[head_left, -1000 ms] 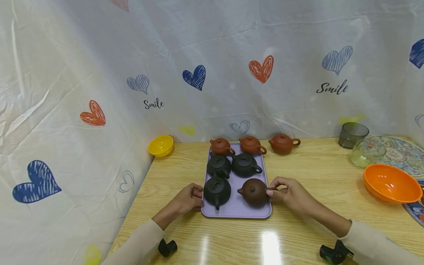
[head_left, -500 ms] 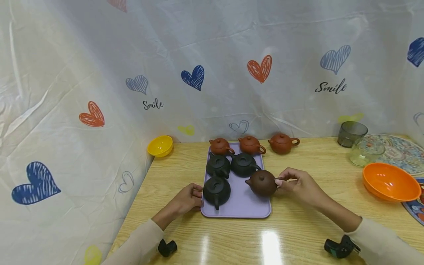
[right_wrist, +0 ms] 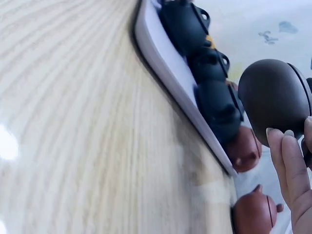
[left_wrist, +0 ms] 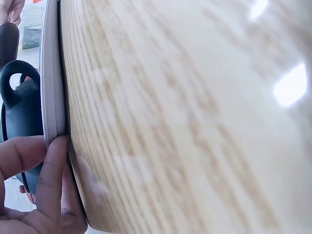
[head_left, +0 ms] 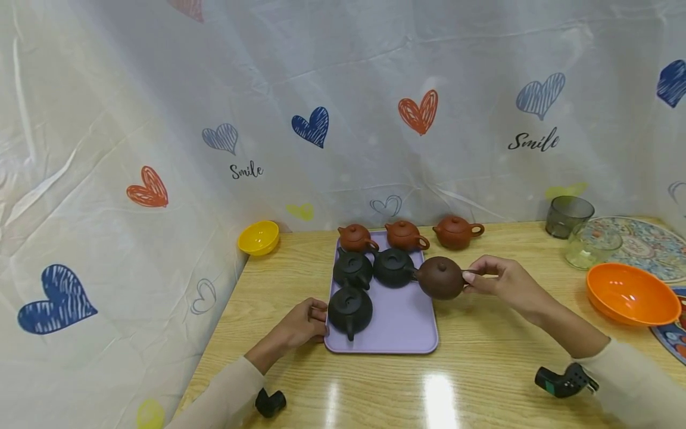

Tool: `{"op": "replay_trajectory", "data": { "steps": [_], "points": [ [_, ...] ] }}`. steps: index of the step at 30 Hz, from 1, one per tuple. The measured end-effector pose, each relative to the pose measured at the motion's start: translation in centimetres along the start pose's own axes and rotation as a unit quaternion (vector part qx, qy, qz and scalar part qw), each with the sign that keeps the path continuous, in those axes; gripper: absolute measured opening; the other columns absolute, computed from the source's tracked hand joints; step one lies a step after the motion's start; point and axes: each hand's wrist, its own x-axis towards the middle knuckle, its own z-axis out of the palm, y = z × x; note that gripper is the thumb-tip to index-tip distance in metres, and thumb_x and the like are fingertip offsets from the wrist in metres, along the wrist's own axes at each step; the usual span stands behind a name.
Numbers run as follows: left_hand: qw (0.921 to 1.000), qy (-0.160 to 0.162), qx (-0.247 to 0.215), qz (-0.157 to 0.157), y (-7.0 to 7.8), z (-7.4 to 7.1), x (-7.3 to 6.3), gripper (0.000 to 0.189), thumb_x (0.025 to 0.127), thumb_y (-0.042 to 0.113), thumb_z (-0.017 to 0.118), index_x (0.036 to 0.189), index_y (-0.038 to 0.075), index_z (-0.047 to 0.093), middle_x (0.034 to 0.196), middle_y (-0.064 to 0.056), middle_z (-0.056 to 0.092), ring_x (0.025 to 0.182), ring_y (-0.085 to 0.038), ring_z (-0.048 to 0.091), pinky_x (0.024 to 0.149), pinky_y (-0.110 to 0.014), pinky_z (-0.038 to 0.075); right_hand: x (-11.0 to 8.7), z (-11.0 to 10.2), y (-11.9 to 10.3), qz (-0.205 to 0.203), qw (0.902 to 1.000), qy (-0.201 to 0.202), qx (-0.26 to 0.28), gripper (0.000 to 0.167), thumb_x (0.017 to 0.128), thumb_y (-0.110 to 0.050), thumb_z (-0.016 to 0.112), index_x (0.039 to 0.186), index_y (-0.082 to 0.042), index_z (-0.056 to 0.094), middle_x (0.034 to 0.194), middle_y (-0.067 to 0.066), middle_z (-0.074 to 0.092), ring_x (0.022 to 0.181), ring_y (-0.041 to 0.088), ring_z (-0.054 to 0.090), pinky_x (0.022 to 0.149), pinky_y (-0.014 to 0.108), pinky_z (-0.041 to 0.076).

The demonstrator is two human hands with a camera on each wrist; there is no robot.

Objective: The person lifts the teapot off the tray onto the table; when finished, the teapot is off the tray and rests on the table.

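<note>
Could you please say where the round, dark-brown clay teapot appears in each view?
Head: the teapot is right of centre, in the right hand.
Left wrist: teapot at upper left edge, partly cut off.
Right wrist: teapot at right.
Shared landmark: rectangular lilac plastic-looking tray.

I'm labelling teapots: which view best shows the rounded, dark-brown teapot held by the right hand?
The head view: the teapot shows its body and knobbed lid. Right wrist: large body, lid cropped by the frame. Left wrist: apparently only a part at the edge.
</note>
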Motion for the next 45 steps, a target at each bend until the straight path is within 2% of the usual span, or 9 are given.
{"op": "replay_trajectory", "data": {
  "steps": [7,16,22,33,45],
  "points": [
    [1.0000,-0.002,0.001,0.000,0.0,-0.1,0.1,0.054,0.082,-0.005,0.067,0.132,-0.006,0.047,0.112,-0.018,0.054,0.091,-0.023,0.060,0.078,-0.036,0.060,0.5,-2.2,0.0,0.026,0.9992,0.009,-0.030,0.040,0.098,-0.034,0.064,0.115,0.002,0.061,0.104,0.003,0.071,0.100,0.023,0.073,0.087,0.023,0.054],
    [1.0000,-0.006,-0.003,0.002,-0.1,-0.1,-0.1,0.055,0.081,-0.005,0.068,0.132,-0.006,0.046,0.111,-0.018,0.053,0.090,-0.023,0.060,0.077,-0.037,0.060,1.1,-3.8,0.9,0.042,0.9989,0.017,-0.009,0.042,0.099,-0.034,0.063,0.118,0.003,0.060,0.105,-0.001,0.068,0.101,0.020,0.073,0.086,0.013,0.052],
    [0.9999,-0.009,-0.005,0.002,-0.2,-0.1,-0.1,0.055,0.082,-0.005,0.067,0.132,-0.007,0.046,0.111,-0.018,0.052,0.090,-0.023,0.059,0.078,-0.037,0.060,1.8,-4.4,1.4,0.037,0.9991,0.019,0.008,0.038,0.099,-0.028,0.064,0.117,0.005,0.060,0.105,-0.002,0.065,0.097,0.014,0.073,0.087,0.017,0.055],
    [0.9999,-0.009,-0.008,0.002,-0.3,-0.1,0.0,0.055,0.081,-0.005,0.068,0.131,-0.006,0.046,0.110,-0.017,0.052,0.089,-0.022,0.059,0.078,-0.036,0.060,3.1,-5.2,2.5,0.063,0.9973,0.024,0.030,0.030,0.098,-0.026,0.066,0.113,-0.001,0.062,0.097,-0.005,0.067,0.094,0.014,0.074,0.089,0.026,0.058],
    [0.9999,-0.007,-0.006,0.004,-0.3,-0.1,0.1,0.054,0.081,-0.004,0.068,0.131,-0.006,0.047,0.111,-0.017,0.053,0.089,-0.022,0.059,0.078,-0.036,0.060,4.3,-5.8,3.4,0.064,0.9974,0.022,0.025,0.019,0.097,-0.022,0.068,0.107,-0.007,0.067,0.092,-0.006,0.070,0.088,0.011,0.073,0.082,0.024,0.059]
  ]
}}
